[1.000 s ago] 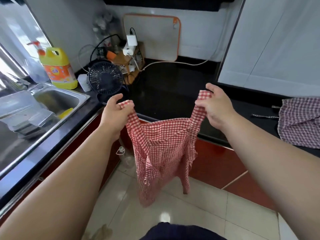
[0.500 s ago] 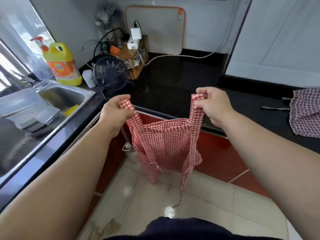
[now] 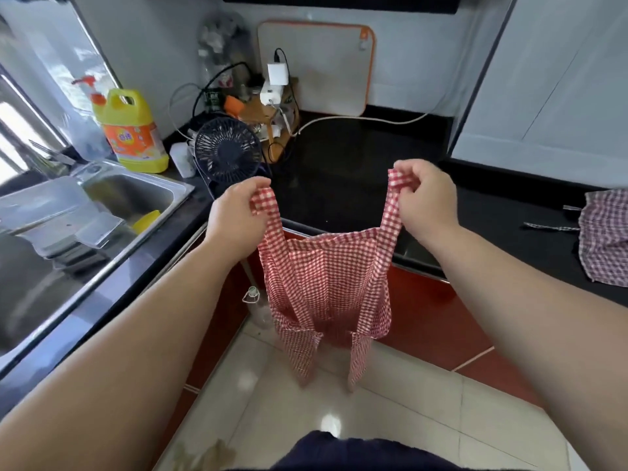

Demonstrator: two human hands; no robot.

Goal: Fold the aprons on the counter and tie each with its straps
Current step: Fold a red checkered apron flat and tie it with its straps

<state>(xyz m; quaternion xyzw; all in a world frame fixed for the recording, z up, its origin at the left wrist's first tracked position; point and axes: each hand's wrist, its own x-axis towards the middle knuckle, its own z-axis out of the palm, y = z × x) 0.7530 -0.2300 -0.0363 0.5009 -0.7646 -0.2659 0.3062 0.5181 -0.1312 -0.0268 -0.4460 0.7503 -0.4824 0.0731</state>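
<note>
The left hand (image 3: 234,212) and the right hand (image 3: 424,198) are held apart at about the same height. Each pinches one top corner of the red checked apron (image 3: 326,277) between thumb and curled fingers. The apron hangs in the air between them, in front of the edge of the bench (image 3: 356,158) and above the tiled floor (image 3: 424,419), resting on nothing. Its lower end splits into two narrow tails that dangle toward the floor.

The likely trouble lies in laying it down. Each grip takes only a small bit of cloth, so a quick swing up onto the bench could pull a corner free and collapse that side. The loose tails may drag over the bench edge and land bunched or twisted under the body, spoiling a flat fold. The small fan (image 3: 227,149) stands near the left hand, and cloth swung wide could snag it. A second apron (image 3: 605,243) lies on the bench at far right, well apart.
</note>
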